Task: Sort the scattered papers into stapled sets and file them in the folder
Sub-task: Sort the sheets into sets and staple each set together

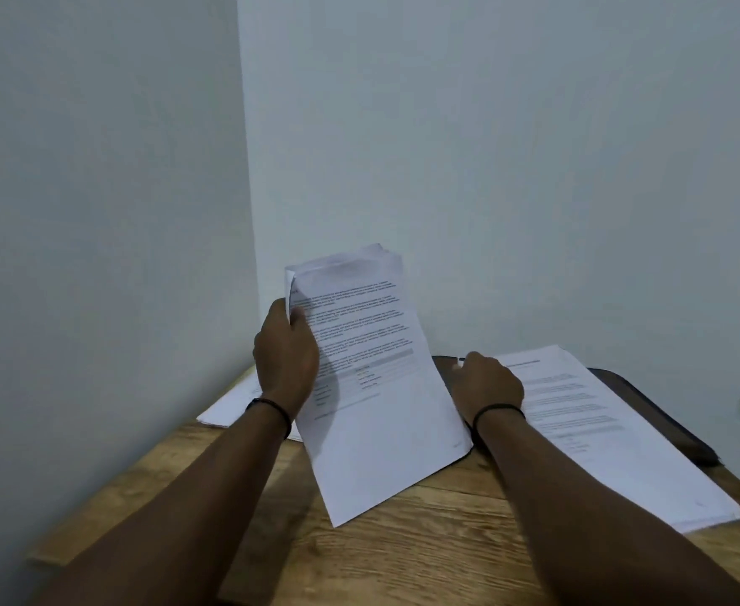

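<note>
**Sorting under way: one set lifted, nothing filed yet**

Forearms reach in from the near edge over the wooden table [403, 557], each wrist wearing a thin dark band. At the left, the left hand [287, 356] grips a lifted bundle of printed sheets [372, 387] by its upper left edge, thumb on the front and fingers curled behind; the bundle stands tilted, with its bottom corner down near the tabletop. Several page edges fan at the top, so it looks like more than one sheet (whether they are stapled cannot be told).

To the right, the right hand [488, 382] rests knuckles up on the top left corner of a flat stack of papers [600, 430]. Its fingers curl downward at the stack's far edge, and something small and dark shows at the fingertips; whether it is pinching a page, a pen or a stapler cannot be told. That stack lies on a dark folder [665, 413], whose rim shows along the far and right sides. More loose sheets [232, 404] lie flat at the far left of the table, partly behind the left wrist.

My judgement: this is the sorting step, gathering pages into a set. Next the lifted bundle needs squaring against the table, then fastening at a corner, which calls for a stapler that is not plainly visible.
</note>
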